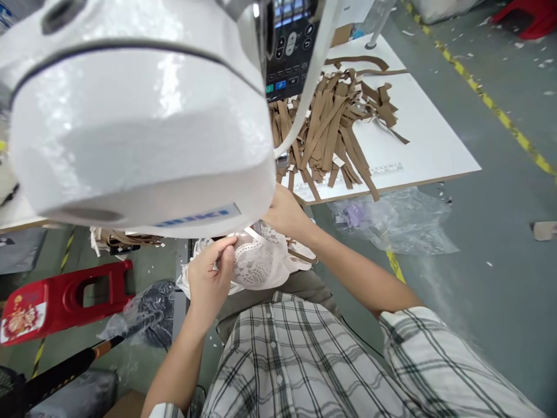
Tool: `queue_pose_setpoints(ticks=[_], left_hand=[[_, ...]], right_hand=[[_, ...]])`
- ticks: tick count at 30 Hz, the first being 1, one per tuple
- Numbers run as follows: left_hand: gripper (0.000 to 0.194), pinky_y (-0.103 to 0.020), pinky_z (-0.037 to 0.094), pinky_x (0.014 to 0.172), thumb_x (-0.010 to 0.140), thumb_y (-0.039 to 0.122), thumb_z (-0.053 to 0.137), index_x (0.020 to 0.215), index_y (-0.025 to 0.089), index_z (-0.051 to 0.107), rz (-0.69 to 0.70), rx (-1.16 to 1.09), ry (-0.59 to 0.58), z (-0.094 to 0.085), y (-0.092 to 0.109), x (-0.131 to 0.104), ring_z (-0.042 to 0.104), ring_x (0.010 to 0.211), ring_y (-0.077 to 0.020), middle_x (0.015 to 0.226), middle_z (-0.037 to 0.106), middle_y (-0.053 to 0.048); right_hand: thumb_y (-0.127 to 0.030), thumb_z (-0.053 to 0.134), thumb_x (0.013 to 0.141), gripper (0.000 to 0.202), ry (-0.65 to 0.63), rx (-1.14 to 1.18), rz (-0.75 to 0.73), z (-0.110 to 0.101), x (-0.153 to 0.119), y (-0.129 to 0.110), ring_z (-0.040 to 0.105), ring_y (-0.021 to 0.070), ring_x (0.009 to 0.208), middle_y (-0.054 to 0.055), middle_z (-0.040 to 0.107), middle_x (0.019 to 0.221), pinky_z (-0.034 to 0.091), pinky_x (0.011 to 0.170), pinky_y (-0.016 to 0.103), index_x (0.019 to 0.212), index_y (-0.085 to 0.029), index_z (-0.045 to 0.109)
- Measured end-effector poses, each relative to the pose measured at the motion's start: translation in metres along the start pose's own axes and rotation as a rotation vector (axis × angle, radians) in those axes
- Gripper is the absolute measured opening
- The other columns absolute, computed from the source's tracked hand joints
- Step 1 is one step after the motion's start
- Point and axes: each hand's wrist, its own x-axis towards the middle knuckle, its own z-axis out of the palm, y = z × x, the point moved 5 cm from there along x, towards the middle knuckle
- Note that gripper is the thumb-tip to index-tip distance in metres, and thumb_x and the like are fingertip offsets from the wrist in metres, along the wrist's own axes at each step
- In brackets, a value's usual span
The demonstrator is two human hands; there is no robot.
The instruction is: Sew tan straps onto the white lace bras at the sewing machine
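The sewing machine (143, 128) hangs over the bra (259, 261), which lies partly beneath its near edge and above the person's lap, between the left hand (209, 273) and the right hand (282, 215). Right of the machine, fabric strips (331, 128) lie heaped on the worktop (435, 145), with the control panel (289, 52) at the heap's left and a plastic bag (400, 220) below the worktop's near edge. On the left, a stool (65, 302) sits beside a wrapped bundle (156, 313).
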Motion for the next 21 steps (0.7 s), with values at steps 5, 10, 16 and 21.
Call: queue_pose_setpoints(ticks=[5, 10, 16, 21], left_hand=[[0.026, -0.031, 0.053, 0.085, 0.096, 0.025, 0.056, 0.119, 0.018, 0.064, 0.129, 0.135, 0.025, 0.004, 0.003, -0.011, 0.067, 0.097, -0.0200, 0.108, 0.072, -0.010], [0.039, -0.043, 0.042, 0.101, 0.089, 0.025, 0.065, 0.127, 0.016, 0.060, 0.326, 0.375, 0.219, 0.018, 0.031, -0.023, 0.059, 0.112, -0.0282, 0.122, 0.064, -0.017], [0.056, -0.045, 0.038, 0.103, 0.089, 0.035, 0.067, 0.138, 0.011, 0.056, 0.294, 0.480, 0.092, 0.036, 0.041, -0.026, 0.055, 0.117, -0.0331, 0.131, 0.062, -0.019], [0.052, -0.046, 0.038, 0.103, 0.089, 0.033, 0.066, 0.137, 0.013, 0.059, 0.295, 0.496, 0.081, 0.032, 0.036, -0.022, 0.054, 0.118, -0.0331, 0.133, 0.061, -0.019]], right_hand=[[-0.030, 0.059, 0.086, 0.014, -0.064, -0.021, -0.010, -0.003, -0.008, 0.007, 0.058, 0.0178, 0.081, 0.003, 0.062, 0.091, 0.049, 0.080, 0.033, 0.077, -0.020, 0.062], [-0.028, 0.059, 0.086, 0.012, -0.056, -0.074, -0.020, 0.001, -0.007, 0.010, 0.054, 0.0162, 0.076, 0.004, 0.059, 0.094, 0.049, 0.080, 0.035, 0.077, -0.020, 0.057], [-0.030, 0.056, 0.088, 0.014, -0.022, -0.187, -0.060, 0.004, -0.003, 0.009, 0.053, 0.0165, 0.077, 0.006, 0.059, 0.095, 0.048, 0.070, 0.032, 0.079, -0.020, 0.056], [-0.028, 0.052, 0.089, 0.008, 0.019, -0.204, -0.062, 0.005, 0.000, 0.007, 0.055, 0.0172, 0.079, 0.004, 0.060, 0.097, 0.051, 0.071, 0.033, 0.085, -0.022, 0.056]])
